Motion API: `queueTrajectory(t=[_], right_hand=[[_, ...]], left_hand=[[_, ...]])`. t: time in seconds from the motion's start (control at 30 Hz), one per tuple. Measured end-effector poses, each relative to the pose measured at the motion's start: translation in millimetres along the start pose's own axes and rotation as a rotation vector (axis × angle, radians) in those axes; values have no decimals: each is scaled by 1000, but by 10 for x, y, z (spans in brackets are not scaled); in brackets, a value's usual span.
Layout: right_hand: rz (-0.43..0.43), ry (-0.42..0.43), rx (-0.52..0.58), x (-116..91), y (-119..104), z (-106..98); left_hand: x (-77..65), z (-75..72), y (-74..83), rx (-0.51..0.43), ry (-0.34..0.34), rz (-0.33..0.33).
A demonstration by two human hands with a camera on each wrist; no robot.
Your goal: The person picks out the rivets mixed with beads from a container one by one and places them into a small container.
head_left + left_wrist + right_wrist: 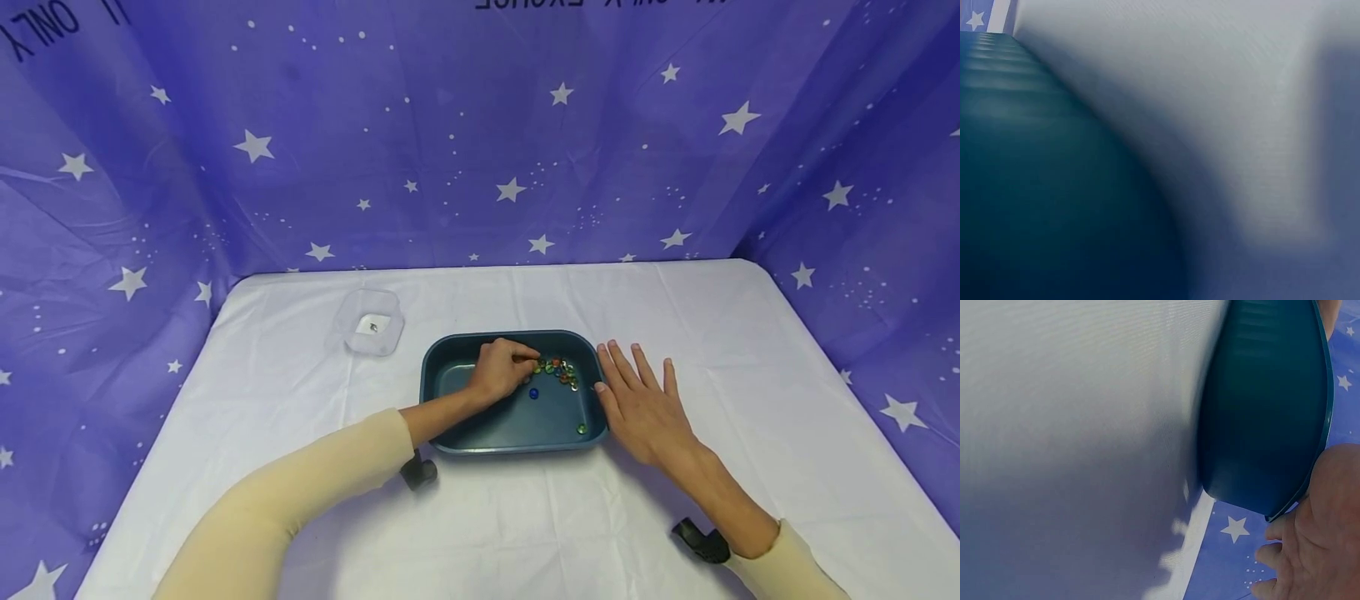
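Note:
A dark teal tray [517, 442] stands on the table with several small glass marbles [566, 372] grouped toward its back right. A blue marble [534, 393] lies apart from the group, and a green marble [581, 428] sits in the front right corner. My left hand [498, 371] reaches into the tray, its thumb and forefinger pinching at a marble on the group's left edge; the fingertips partly hide it. Outside the tray's right end, my right hand [648, 417] is spread with fingers straight, thumb and fingertips at the rim. The right wrist view shows this hand [1329, 531] against the tray wall [1260, 425].
A clear plastic container [369, 321] with a small white label stands behind the tray to the left. White cloth [525, 525] covers the table. Purple star-patterned curtains [450, 142] hang behind it and at both sides. The left wrist view holds mostly blurred tray wall [1066, 187].

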State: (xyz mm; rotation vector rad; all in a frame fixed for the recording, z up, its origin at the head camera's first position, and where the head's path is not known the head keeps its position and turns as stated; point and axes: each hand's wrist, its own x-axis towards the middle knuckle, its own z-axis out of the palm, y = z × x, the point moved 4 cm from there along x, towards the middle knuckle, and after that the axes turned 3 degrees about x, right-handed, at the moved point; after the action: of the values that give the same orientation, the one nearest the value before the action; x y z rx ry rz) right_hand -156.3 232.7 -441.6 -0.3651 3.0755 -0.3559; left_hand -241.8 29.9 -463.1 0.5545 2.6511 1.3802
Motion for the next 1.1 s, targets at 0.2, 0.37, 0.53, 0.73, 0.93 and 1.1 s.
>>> queueTrajectory(t=[0.2, 0.37, 0.53, 0.73, 0.93, 1.1], right_hand=[[-4, -3, -4, 6, -2, -6], [-3, -5, -10, 3, -2, -8], [-2, -4, -12, -2, -1, -8], [-2, 1, -18, -8, -3, -9], [-4, 0, -19, -8, -11, -5], [-6, 4, -14, -7, -18, -3]], left_hand=[[8, 8, -9, 30, 9, -18], [14, 22, -8, 57, 9, -16], [19, 43, -13, 62, 2, -24], [20, 50, -12, 78, 9, -22], [12, 37, -2, 107, 2, -25], [10, 27, -2, 112, 3, -21]])
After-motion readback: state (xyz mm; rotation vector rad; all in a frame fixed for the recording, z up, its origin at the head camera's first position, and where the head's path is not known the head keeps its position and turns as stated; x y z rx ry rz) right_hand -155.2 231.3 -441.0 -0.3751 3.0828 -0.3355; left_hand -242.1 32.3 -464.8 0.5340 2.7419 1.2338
